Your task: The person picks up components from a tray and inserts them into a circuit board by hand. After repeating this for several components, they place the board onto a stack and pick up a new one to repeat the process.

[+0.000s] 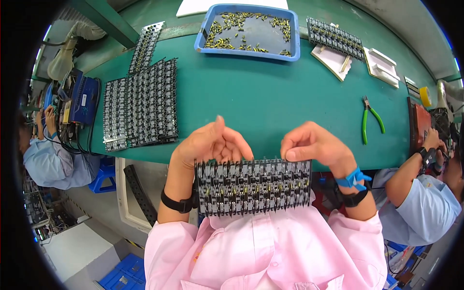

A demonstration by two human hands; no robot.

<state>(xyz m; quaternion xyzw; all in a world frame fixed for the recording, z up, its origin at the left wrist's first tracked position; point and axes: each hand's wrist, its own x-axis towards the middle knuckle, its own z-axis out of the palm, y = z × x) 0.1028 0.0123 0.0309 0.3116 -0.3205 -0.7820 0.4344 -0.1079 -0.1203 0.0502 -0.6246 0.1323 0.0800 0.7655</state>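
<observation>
A black panel of many small circuit boards (253, 187), with rows of silvery and yellow-green parts, is held tilted in front of my chest. My left hand (208, 143) is at the left part of its far edge. Its thumb stands up off the panel, its index finger reaches to the edge, and the other fingers curl in behind. My right hand (316, 147) is closed at the right end of the same edge, thumb and index finger pinched together there. The fingertips behind the edge are partly hidden.
Stacked circuit board panels (142, 104) lie at left on the green table (232, 96). A blue tray (249, 54) of small yellow-green parts is at the back. Green-handled cutters (371, 121) and another panel (336, 37) on white foam lie right. Co-workers sit on both sides.
</observation>
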